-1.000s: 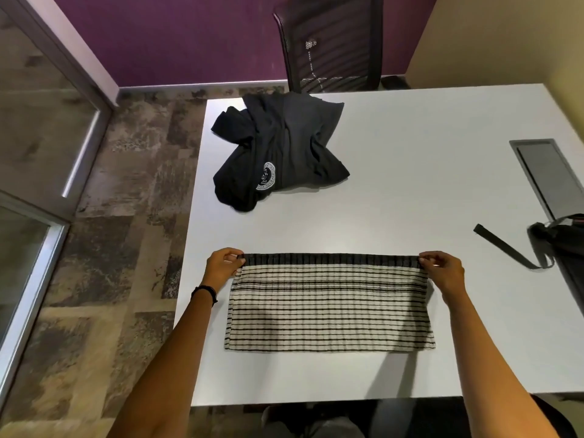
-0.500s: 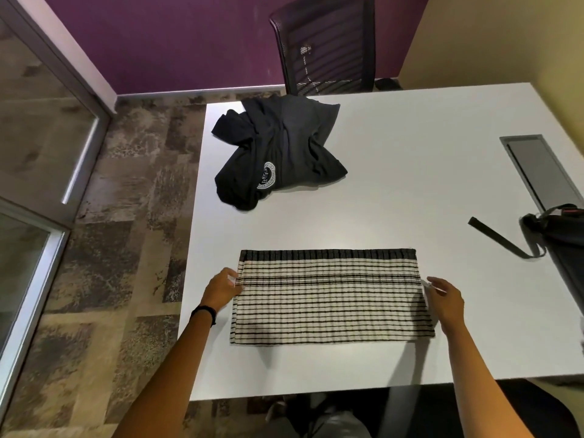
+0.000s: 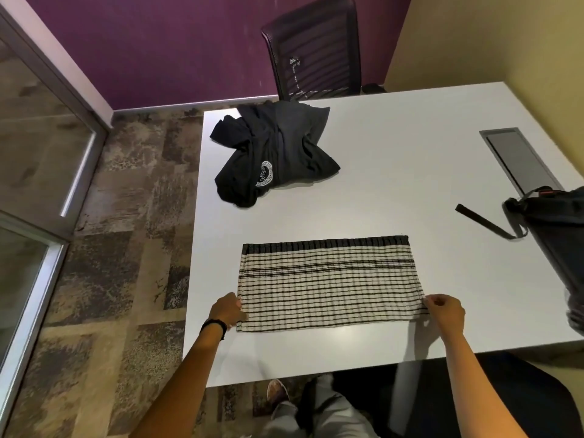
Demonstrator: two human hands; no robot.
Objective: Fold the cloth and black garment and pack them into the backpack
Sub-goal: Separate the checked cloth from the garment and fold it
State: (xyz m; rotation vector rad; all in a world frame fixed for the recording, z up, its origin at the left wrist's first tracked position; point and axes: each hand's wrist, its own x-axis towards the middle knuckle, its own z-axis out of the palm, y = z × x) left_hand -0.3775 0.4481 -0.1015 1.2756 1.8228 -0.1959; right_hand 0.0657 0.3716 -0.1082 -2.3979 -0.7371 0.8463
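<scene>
The room has soft overhead light, moderately bright. The white table point(image 3: 410, 172) is the brightest surface, with a pale sheen close to its near edge, just below the cloth point(image 3: 328, 286). Shadows are soft and grey. One lies on the table under the right hand point(image 3: 445, 311), a fainter one runs beside the left hand point(image 3: 227, 311) and its forearm, and a thin one hugs the near right side of the black garment point(image 3: 278, 153). The far purple wall point(image 3: 173, 49) is dim. A bright streak glints on the glass door point(image 3: 41, 147) at left. Straight lines bow toward the borders. The backpack point(image 3: 559, 222) at the right edge is dark, and its near end is smeared.
</scene>
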